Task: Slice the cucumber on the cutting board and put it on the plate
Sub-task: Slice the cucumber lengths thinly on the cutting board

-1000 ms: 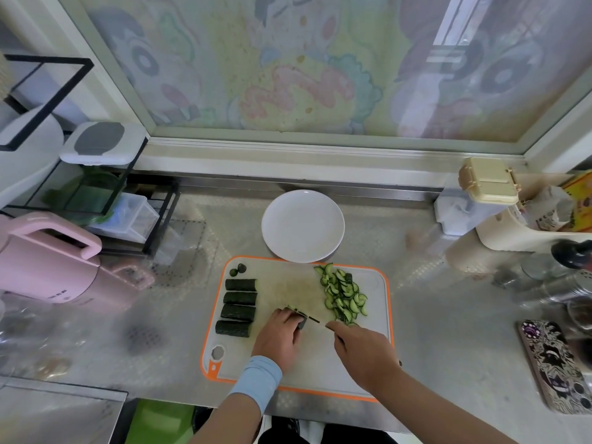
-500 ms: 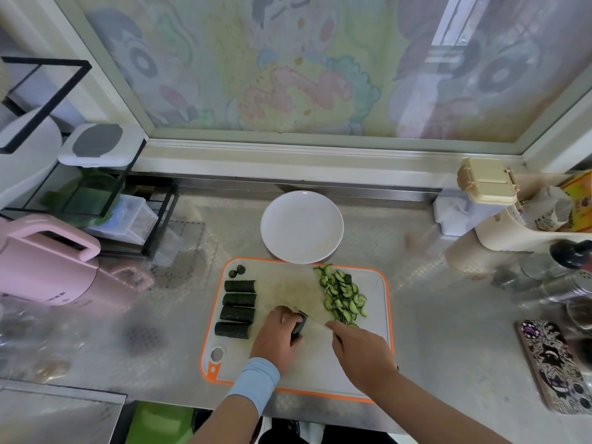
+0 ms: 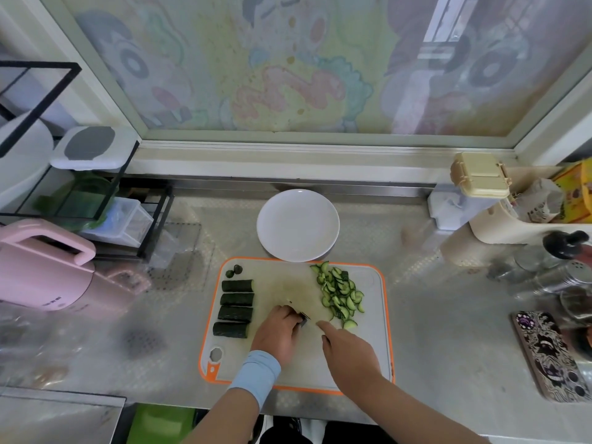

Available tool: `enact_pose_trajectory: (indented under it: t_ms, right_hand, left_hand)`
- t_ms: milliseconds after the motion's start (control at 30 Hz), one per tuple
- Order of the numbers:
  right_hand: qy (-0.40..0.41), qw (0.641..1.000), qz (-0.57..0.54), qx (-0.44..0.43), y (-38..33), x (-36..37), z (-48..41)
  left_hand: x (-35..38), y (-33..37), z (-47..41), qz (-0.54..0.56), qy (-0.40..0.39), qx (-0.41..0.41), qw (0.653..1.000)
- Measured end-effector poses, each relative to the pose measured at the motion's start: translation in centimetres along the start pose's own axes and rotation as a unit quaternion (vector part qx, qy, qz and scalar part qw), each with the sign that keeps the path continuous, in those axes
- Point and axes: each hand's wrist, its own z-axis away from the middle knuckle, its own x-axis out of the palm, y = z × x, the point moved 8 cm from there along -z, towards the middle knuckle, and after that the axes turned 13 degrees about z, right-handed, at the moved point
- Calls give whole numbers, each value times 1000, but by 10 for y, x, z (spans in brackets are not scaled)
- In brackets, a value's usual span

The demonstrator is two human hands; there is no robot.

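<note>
- One cutting board (image 3: pixel 368 334), pale with an orange rim, lies on the counter (image 3: pixel 448 315).
- Four cucumber chunks (image 3: pixel 236 299) lie in a column on the board's left side, with two small end pieces (image 3: pixel 234 271) just above them.
- One loose heap of cucumber slices (image 3: pixel 339 296) sits on the board's right side, too many to count.
- One white plate (image 3: pixel 298 225) sits just beyond the board's far edge, with no cucumber on it.
- The left hand (image 3: pixel 277 331), with a blue wristband (image 3: pixel 256 373), has its fingers curled down onto one dark cucumber stub (image 3: pixel 302 319) mid-board.
- The right hand (image 3: pixel 350 350) is closed round a knife (image 3: pixel 298 306), forefinger stretched forward. The blade is blurred and the handle is hidden.
- The counter is patterned metal, under a window (image 3: pixel 288 59) covered in faded cartoon film.
- One pink kettle (image 3: pixel 41 267) and one black rack (image 3: pixel 96 203) stand at the left, and one patterned phone (image 3: pixel 551 354) lies at the right.
</note>
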Motion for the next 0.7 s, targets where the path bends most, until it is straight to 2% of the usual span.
enact_pose_trajectory:
  t_ms: [200, 700]
  right_hand:
    - [-3, 999, 32, 12, 1, 2, 11]
    - [-3, 1000, 18, 23, 4, 5, 12]
  left_hand:
    - [-3, 2, 2, 4, 7, -3, 1000]
    - [-2, -4, 3, 5, -11, -23, 1000]
